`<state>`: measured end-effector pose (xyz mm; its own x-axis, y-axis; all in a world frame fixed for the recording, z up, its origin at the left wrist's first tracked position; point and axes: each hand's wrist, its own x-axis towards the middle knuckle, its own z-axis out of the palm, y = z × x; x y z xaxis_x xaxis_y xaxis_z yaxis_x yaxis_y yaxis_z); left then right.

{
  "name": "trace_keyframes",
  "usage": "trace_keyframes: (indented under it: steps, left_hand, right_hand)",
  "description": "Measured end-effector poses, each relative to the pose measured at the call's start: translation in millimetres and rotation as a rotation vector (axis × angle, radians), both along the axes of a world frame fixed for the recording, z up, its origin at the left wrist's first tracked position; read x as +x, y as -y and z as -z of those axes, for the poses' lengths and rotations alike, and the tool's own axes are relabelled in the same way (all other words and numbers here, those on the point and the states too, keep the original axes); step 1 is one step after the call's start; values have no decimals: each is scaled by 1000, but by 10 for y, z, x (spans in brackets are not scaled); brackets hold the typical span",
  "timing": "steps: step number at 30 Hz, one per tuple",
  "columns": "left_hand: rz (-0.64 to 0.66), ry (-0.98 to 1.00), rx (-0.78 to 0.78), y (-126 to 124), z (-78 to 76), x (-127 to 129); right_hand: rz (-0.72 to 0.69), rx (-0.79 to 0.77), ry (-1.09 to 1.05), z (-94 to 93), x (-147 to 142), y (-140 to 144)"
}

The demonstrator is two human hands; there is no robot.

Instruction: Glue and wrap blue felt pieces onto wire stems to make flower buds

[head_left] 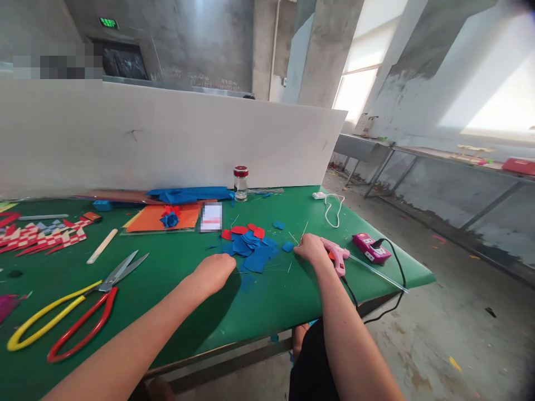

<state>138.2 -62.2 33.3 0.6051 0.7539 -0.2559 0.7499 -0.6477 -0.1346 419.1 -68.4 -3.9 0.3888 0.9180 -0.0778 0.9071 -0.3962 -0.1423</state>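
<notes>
- Large scissors (71, 312) with one yellow and one red handle loop are lying far left of the pile of felt pieces (251, 245), blades pointing up and right toward it.
- A pale wooden stick (102, 245) is resting left of the pile, beyond the scissors.
- An orange sheet (163, 218) carrying a small blue and red flower (170, 217) is sitting behind and left of the pile; the white card beside it is blurred, no writing readable.
- The left hand (215, 272) is resting curled on the green table (175, 278), just left of the pile; what its fingers are pinching, I cannot tell.
- The blue and red pile is lying between the two hands, mid-table.
- A small glass jar (241, 182) with a red cap is standing behind the pile.
- The right hand (311, 249) is wrapping closed around a pink glue gun (336, 258), just right of the pile; its long axis is running left to right, the clear glue stick trailing right.
- A pink power strip (371, 248) is lying farther right; its markings are unreadable.
</notes>
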Motion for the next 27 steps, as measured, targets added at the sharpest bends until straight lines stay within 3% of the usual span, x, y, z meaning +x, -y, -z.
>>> trace_keyframes:
  steps: [7, 15, 21, 27]
  left_hand:
    - [29, -64, -18, 22, -41, 38]
    - [-14, -16, 35, 63, -136, -266]
    - [-88, 87, 66, 56, -93, -432]
    - [2, 93, 107, 100, -56, -500]
  right_hand:
    - [-58, -46, 17, -4, -2, -1]
    - [-85, -11, 41, 42, -2, 22]
    - [-69, -28, 48, 25, 5, 18]
    - [-32, -95, 43, 71, -10, -20]
